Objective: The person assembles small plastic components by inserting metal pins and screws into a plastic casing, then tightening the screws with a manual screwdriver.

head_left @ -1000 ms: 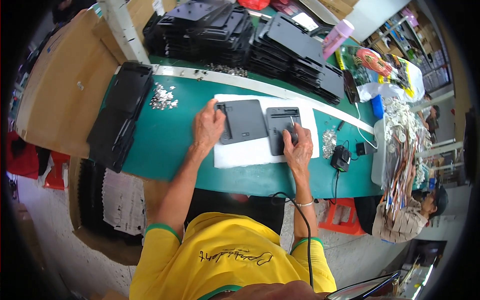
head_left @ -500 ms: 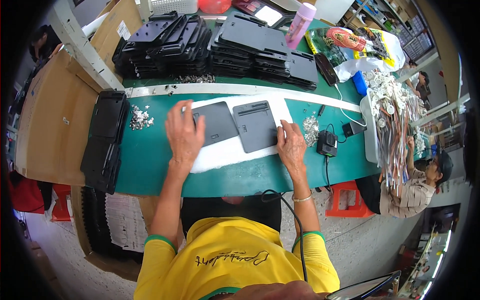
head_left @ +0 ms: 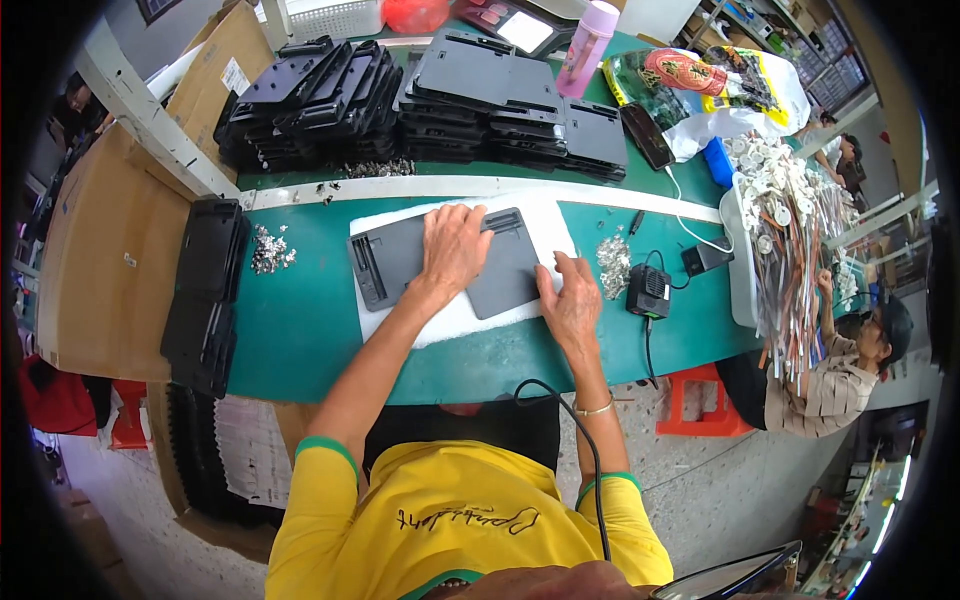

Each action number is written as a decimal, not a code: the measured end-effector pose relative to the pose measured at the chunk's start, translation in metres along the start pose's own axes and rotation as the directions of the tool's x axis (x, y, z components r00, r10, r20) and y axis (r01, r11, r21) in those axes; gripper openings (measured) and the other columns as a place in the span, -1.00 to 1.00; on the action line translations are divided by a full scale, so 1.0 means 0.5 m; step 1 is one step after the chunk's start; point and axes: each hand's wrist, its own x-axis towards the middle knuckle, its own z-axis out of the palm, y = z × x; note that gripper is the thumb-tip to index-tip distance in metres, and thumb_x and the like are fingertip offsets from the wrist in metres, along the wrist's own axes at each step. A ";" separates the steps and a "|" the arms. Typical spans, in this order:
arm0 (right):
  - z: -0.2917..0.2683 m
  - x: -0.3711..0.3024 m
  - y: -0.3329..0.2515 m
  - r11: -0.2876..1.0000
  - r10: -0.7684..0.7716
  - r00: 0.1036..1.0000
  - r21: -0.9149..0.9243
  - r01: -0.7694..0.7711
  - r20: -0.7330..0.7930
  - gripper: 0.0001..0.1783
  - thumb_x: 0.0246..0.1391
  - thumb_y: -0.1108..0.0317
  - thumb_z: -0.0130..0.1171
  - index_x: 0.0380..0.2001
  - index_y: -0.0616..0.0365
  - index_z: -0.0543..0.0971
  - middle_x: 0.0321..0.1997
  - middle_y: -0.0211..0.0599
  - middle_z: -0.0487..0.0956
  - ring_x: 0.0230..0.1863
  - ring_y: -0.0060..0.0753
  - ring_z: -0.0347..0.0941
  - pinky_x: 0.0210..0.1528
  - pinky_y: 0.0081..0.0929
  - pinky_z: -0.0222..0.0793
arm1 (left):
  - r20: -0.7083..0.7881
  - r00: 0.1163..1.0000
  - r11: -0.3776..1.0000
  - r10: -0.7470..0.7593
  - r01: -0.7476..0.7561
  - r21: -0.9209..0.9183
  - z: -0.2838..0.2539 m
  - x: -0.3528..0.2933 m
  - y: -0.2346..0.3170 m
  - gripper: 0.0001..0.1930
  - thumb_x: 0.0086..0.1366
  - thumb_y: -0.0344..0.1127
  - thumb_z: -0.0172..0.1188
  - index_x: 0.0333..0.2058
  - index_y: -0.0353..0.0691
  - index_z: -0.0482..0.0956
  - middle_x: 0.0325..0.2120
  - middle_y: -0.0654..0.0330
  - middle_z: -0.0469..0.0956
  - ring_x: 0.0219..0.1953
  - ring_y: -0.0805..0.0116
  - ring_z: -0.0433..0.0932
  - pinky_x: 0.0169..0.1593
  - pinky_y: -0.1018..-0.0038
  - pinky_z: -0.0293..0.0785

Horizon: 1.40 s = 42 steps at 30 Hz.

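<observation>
Two flat dark grey plastic panels lie side by side on a white foam sheet [head_left: 420,335]. My left hand [head_left: 455,247] rests over the place where they meet, fingers stretched forward and lightly spread. It covers the inner end of the left panel [head_left: 392,250], whose slotted strip shows at its left end. The right panel [head_left: 505,275] has a slotted strip along its far edge, partly behind my left fingers. My right hand [head_left: 572,303] is at the right panel's right edge, thumb and fingers apart, the thumb by the panel's near corner.
Small silvery metal parts lie in one pile [head_left: 272,250] at left and another [head_left: 614,264] at right, beside a small black device [head_left: 650,290]. Black panel stacks [head_left: 490,80] stand behind and at far left [head_left: 203,300]. A white bin [head_left: 742,265] of cables stands right, near a seated person.
My left hand has moved right, from the left panel's outer side to between the panels. The left panel now shows a slotted strip at its left end. My right hand has shifted slightly nearer.
</observation>
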 end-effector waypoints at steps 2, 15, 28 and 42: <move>0.004 -0.014 0.032 0.995 0.000 0.995 0.096 0.010 -0.100 -0.70 0.00 0.30 0.26 -0.20 0.22 0.56 -0.32 -0.10 0.55 -0.42 -0.05 0.51 -0.38 -0.23 0.42 | 0.114 0.983 0.966 -0.147 0.167 -0.196 -0.018 0.018 -0.006 -0.63 0.11 -0.25 0.27 -0.12 -0.29 0.55 -0.26 0.03 0.51 -0.09 0.10 0.45 0.01 0.24 0.30; -0.043 -0.005 0.048 0.762 0.261 0.953 0.572 -0.303 0.156 -0.65 0.14 0.27 0.15 -0.16 0.39 0.55 -0.47 -0.28 0.57 -0.45 -0.60 0.38 -0.36 -0.55 0.34 | 0.067 0.924 0.770 -0.376 0.352 -0.533 -0.030 -0.042 0.076 -0.80 0.18 -0.34 0.18 -0.34 -0.38 0.45 -0.41 -0.04 0.45 -0.35 0.06 0.48 -0.23 0.22 0.41; -0.007 0.073 0.071 0.968 -0.225 0.972 -0.128 0.216 -0.062 -0.74 -0.02 0.30 0.24 -0.21 0.10 0.60 -0.33 -0.13 0.52 -0.32 -0.09 0.51 -0.36 -0.16 0.45 | 0.386 0.836 0.847 -0.389 0.489 -0.206 -0.061 -0.062 0.114 -0.64 0.16 -0.30 0.21 -0.34 -0.57 0.34 -0.52 -0.31 0.49 -0.45 -0.22 0.56 -0.39 0.10 0.51; 0.033 0.029 -0.044 0.891 -0.337 0.931 -0.274 0.363 0.139 -0.72 -0.01 0.44 0.11 -0.17 0.04 0.52 -0.50 -0.24 0.48 -0.52 -0.21 0.53 -0.56 -0.32 0.43 | 0.125 0.962 0.948 -0.244 0.264 -0.176 0.000 -0.065 0.074 -0.43 0.17 -0.28 0.14 0.03 -0.61 0.21 -0.44 -0.18 0.53 -0.53 -0.16 0.58 -0.49 0.09 0.53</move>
